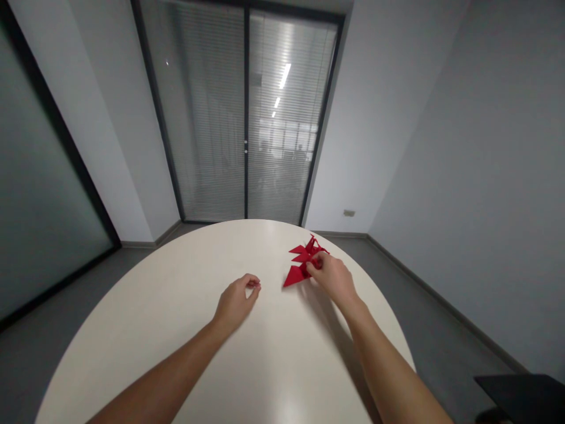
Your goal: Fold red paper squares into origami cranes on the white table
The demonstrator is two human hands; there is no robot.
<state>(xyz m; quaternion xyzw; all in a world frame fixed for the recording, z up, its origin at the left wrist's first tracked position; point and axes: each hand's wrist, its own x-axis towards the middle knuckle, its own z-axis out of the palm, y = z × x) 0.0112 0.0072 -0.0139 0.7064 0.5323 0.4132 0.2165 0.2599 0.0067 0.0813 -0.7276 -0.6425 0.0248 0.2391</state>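
Grip of the right hand [334,278]: thumb and fingers closed on a red folded-paper figure [295,275], near the far right edge of a pale, round-edged tabletop [176,335]. Hand comes in from the near right, knuckles up, fingertips partly hidden by the hand itself. A broad pointed flap of the figure juts out to the left of the thumb, its tip angled toward the near side; whether its underside rests on the surface cannot be told. Just beyond lie other red figures [309,244], bunched close together, with narrow points to the left and thin upright tips on the far side; they overlap in view, so the count is uncertain. Grip of the left hand [236,301]: thumb and index curled round into a loop, tips together, near the middle of the tabletop, to the left of the paper and well apart from it. Both forearms are bare; the right one throws a soft shadow [329,321] on the surface at its left. Past the far edge, a dark-framed glazed partition [216,129] with horizontal blinds, ceiling lights showing in its right pane. Pale wall [388,106] to the right of it, bearing a small plate [349,212] low down. Grey floor [441,335]; dark flat-topped object [525,393] at lower right, cut off by the border.
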